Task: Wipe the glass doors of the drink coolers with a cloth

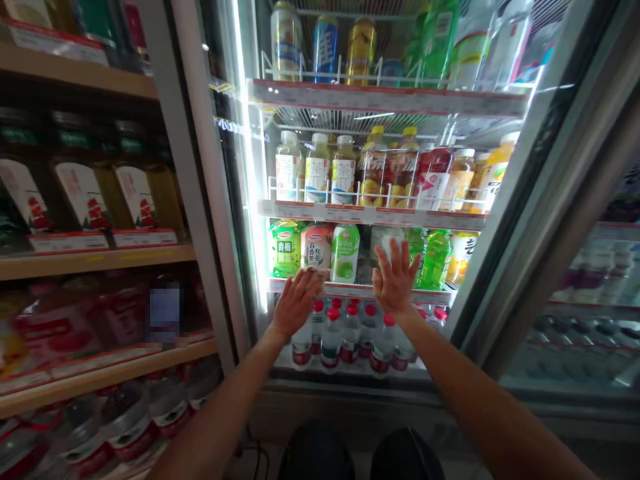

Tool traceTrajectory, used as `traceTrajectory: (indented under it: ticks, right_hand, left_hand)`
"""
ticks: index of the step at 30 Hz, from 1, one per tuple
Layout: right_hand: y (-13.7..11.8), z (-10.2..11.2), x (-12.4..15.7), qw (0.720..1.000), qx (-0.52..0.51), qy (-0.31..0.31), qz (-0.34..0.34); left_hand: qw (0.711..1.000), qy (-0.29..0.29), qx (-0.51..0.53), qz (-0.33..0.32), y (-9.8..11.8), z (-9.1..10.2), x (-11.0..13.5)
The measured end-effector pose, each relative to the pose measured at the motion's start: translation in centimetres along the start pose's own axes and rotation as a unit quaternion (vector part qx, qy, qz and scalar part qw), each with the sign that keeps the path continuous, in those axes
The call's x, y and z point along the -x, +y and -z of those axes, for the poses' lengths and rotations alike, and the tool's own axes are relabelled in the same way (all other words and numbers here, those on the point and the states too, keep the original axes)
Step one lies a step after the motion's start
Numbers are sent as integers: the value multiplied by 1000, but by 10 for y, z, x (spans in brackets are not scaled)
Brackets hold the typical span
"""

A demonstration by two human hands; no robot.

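My left hand [300, 300] reaches forward with its fingers stretched out, in front of the lower drink shelf. Its fingertips are near the bottom of a pink-labelled tea carton [316, 245]; a pale patch at them is too blurred to make out. My right hand [397, 275] is raised with fingers spread, in front of a clear container [383, 240] that it partly hides. Between the hands stands a green and white bottle [345, 253]. A green carton [285, 250] is at the shelf's left end, and green bottles [436, 259] stand right of my right hand. Whether either hand touches anything, I cannot tell.
Red-capped water bottles [350, 333] fill the fridge floor below my hands. A middle shelf [370, 215] holds tea and juice bottles; the top shelf [385, 97] has cans and bottles. Wooden shelving [100, 261] with bottles is on the left, a metal door frame [560, 233] on the right.
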State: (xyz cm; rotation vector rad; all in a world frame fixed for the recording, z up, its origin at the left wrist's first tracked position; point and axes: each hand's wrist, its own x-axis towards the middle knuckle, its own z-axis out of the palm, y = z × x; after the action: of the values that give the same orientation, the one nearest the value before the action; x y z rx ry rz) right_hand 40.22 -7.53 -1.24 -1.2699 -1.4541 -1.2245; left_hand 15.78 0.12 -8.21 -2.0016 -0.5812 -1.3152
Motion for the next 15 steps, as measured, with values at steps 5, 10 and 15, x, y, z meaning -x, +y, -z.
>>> traceTrajectory:
  ticks: [5,10,15]
  right_hand:
    - [0,1,-1,1000,-4,0,3]
    - [-4,0,-1,1000,1,8,1]
    - [1,10,-3,1000,-6,-14,18]
  left_hand:
    - [977,81,-36,192,-50,27,17]
    - [991,75,-8,108,-14,9,-18]
    - [997,75,23,-22,-19,2,-76]
